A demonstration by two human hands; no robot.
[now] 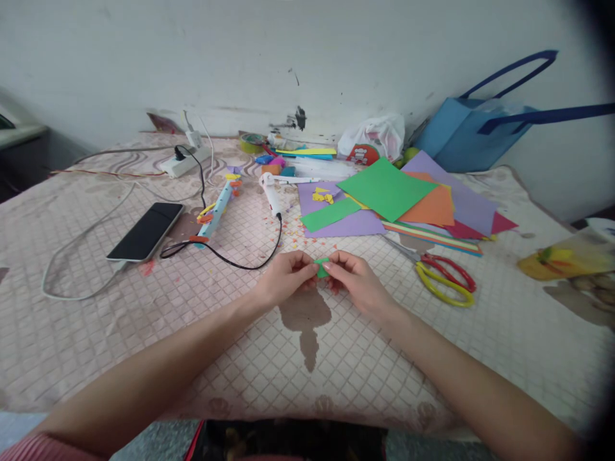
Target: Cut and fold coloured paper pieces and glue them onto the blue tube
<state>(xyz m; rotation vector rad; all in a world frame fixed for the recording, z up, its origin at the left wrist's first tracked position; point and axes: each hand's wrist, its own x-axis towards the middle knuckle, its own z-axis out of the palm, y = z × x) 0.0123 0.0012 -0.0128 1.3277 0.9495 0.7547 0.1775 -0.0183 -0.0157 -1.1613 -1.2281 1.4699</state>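
Observation:
A small piece of green paper (pixel 321 267) is pinched between my two hands, low over the middle of the table. My left hand (pixel 291 274) grips its left side with thumb and fingers closed. On the other side my right hand (pixel 353 275) pinches it, the thumb lying across its face. Fingers cover much of the piece, so its full shape is hidden. Scissors (pixel 444 278) with red and yellow handles lie to the right of my right hand. Beyond my hands a white glue gun (pixel 271 192) rests on the cloth, its black cord curving left.
Coloured paper sheets (pixel 387 189) are piled at back right, near a blue bag (pixel 473 134). A plastic cup (pixel 567 256) lies far right. Leftward are a phone (pixel 147 232) on a cable, a light-blue strip (pixel 216 208) with paper bits, and a power strip (pixel 185 163).

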